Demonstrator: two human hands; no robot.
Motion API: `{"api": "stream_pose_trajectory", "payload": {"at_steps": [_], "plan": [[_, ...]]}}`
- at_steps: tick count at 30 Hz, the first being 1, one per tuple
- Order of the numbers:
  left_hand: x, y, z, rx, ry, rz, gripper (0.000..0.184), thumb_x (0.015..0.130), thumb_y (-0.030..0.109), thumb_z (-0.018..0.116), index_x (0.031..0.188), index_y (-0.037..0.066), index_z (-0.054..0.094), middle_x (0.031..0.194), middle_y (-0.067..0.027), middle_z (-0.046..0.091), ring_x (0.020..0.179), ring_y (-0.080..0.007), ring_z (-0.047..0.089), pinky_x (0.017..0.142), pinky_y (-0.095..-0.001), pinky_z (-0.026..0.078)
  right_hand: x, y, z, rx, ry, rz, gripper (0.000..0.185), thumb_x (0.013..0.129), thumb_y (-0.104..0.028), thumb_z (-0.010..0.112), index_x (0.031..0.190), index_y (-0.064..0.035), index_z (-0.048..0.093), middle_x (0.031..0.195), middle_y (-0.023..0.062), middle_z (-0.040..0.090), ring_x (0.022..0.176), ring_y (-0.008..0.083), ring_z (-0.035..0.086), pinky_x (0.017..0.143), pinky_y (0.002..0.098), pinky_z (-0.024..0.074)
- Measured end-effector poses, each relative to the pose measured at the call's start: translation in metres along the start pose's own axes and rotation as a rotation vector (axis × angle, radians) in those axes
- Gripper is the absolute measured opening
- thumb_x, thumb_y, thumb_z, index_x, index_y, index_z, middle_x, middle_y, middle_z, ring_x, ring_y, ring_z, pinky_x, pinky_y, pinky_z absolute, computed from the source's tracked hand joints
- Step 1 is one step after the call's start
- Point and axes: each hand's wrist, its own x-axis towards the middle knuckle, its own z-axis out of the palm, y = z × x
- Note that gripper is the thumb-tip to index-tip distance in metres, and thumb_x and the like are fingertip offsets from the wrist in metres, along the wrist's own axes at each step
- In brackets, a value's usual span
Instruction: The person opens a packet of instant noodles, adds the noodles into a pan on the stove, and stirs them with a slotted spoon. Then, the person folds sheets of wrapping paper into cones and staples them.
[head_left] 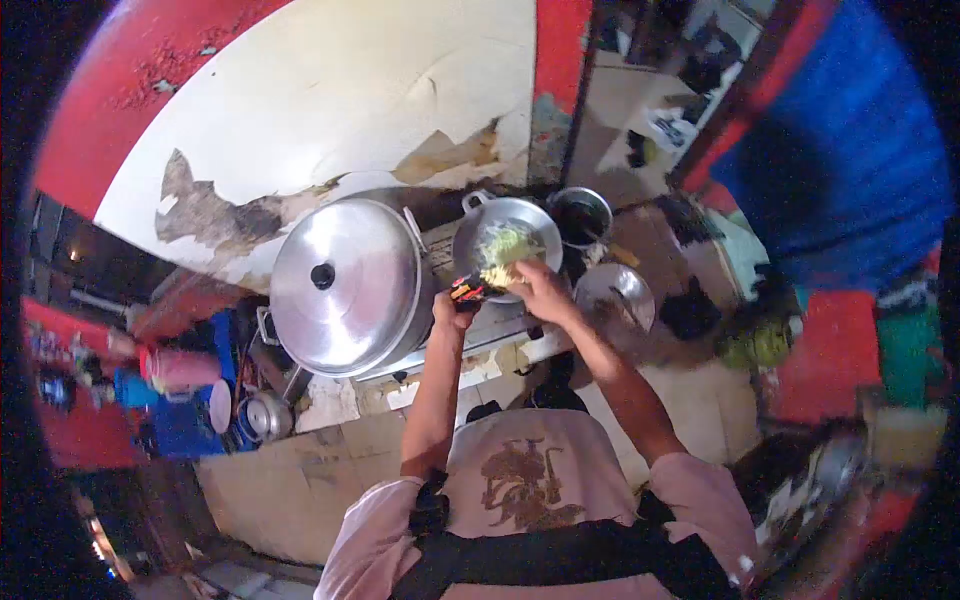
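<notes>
My left hand [456,309] is closed around a dark packet [467,290] with red and yellow print. At the packet's right end, my right hand [541,293] grips a pale yellow clump that looks like dry noodles [497,279]. Both hands are over the near edge of a wide metal pan [466,240] with a loop handle. Inside the pan lies a pale green, shredded-looking food [508,246]; its exact kind is unclear.
A large lidded aluminium pot [345,280] stands left of the pan. A smaller dark-filled pot [581,217] sits to the right, with a round metal lid or dish [614,298] lower down. A small lidded pot [268,414] and a pink container [182,369] are at far left.
</notes>
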Motion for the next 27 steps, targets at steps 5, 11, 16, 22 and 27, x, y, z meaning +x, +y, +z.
{"api": "stream_pose_trajectory", "payload": {"at_steps": [5, 11, 16, 22, 27], "plan": [[0.018, -0.017, 0.043, 0.047, 0.27, 0.335, 0.053, 0.087, 0.032, 0.021, 0.123, 0.0, 0.043, 0.114, -0.0204, 0.052, 0.104, -0.0341, 0.051, 0.091, -0.0462, 0.042, 0.087, 0.067, -0.033, 0.267, -0.176, 0.034, 0.036, 0.08, -0.02, 0.06, 0.109, -0.001, 0.051, 0.1, 0.0101, 0.059, 0.092, 0.0167, 0.055, 0.081, 0.0327, 0.0429], [0.007, -0.042, 0.035, 0.174, 0.445, 0.45, 0.06, 0.084, 0.04, 0.015, 0.122, 0.005, 0.046, 0.118, -0.0147, 0.052, 0.107, -0.0339, 0.05, 0.092, -0.0453, 0.04, 0.111, 0.197, 0.025, 0.076, 0.294, 0.332, 0.028, 0.077, -0.019, 0.063, 0.096, 0.0004, 0.056, 0.085, 0.0112, 0.062, 0.076, 0.0188, 0.058, 0.067, 0.0327, 0.0455], [0.016, -0.045, 0.006, 0.461, 0.521, 0.513, 0.043, 0.086, 0.046, 0.034, 0.111, 0.016, 0.052, 0.112, -0.0016, 0.056, 0.099, -0.0247, 0.051, 0.082, -0.0491, 0.033, 0.1, 0.203, 0.04, 0.107, 0.067, 0.683, 0.039, 0.077, -0.037, 0.061, 0.092, -0.0012, 0.06, 0.084, 0.0123, 0.064, 0.082, 0.0274, 0.061, 0.071, 0.0384, 0.0474], [0.044, -0.063, 0.047, 1.127, 0.929, 0.979, 0.057, 0.074, 0.029, 0.07, 0.106, -0.006, 0.038, 0.101, -0.0191, 0.044, 0.095, -0.0283, 0.047, 0.087, -0.0376, 0.036, 0.038, 0.197, 0.021, -0.004, 0.195, 0.392, 0.038, 0.077, -0.025, 0.06, 0.106, -0.0007, 0.055, 0.104, 0.0215, 0.056, 0.09, 0.0343, 0.058, 0.075, 0.0363, 0.0469], [0.037, -0.073, 0.11, 1.66, 0.55, 1.324, 0.06, 0.07, 0.024, 0.073, 0.109, -0.005, 0.039, 0.107, -0.0195, 0.036, 0.101, -0.0301, 0.038, 0.088, -0.0373, 0.034, -0.04, 0.16, -0.02, 0.301, 0.262, 0.413, 0.028, 0.082, -0.011, 0.058, 0.108, -0.004, 0.05, 0.105, 0.0139, 0.055, 0.094, 0.0226, 0.056, 0.074, 0.0312, 0.0477]]}}
